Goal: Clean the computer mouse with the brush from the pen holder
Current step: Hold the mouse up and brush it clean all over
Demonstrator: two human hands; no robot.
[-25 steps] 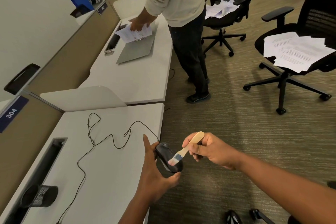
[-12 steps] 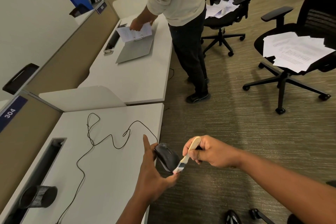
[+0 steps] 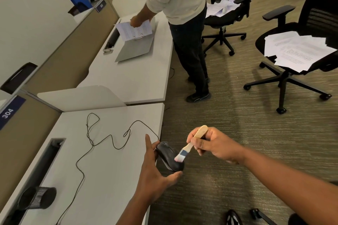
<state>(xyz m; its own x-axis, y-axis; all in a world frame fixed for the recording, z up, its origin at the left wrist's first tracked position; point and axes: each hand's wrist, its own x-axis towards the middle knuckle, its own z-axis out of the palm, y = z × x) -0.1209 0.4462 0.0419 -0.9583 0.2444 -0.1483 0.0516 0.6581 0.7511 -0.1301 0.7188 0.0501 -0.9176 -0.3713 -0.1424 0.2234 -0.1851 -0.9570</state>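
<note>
My left hand (image 3: pixel 152 170) holds a black wired computer mouse (image 3: pixel 168 155) just past the desk's right edge, thumb under its near end and fingers behind it. My right hand (image 3: pixel 210 142) grips the wooden handle of a small brush (image 3: pixel 190 145). The brush's pale bristles touch the top of the mouse. The mouse's black cable (image 3: pixel 102 142) loops across the white desk (image 3: pixel 102 179). A black mesh pen holder (image 3: pixel 39 197) lies on its side at the desk's near left.
Another person (image 3: pixel 182 23) stands at the neighbouring desk handling papers in an open binder (image 3: pixel 135 42). Two black office chairs (image 3: pixel 292 60) with loose sheets on their seats stand on the carpet to the right. A cable slot (image 3: pixel 49 157) runs along the desk's left side.
The brush went down toward the mouse's near end, then came back up onto its top. My left hand kept holding the mouse in the same place.
</note>
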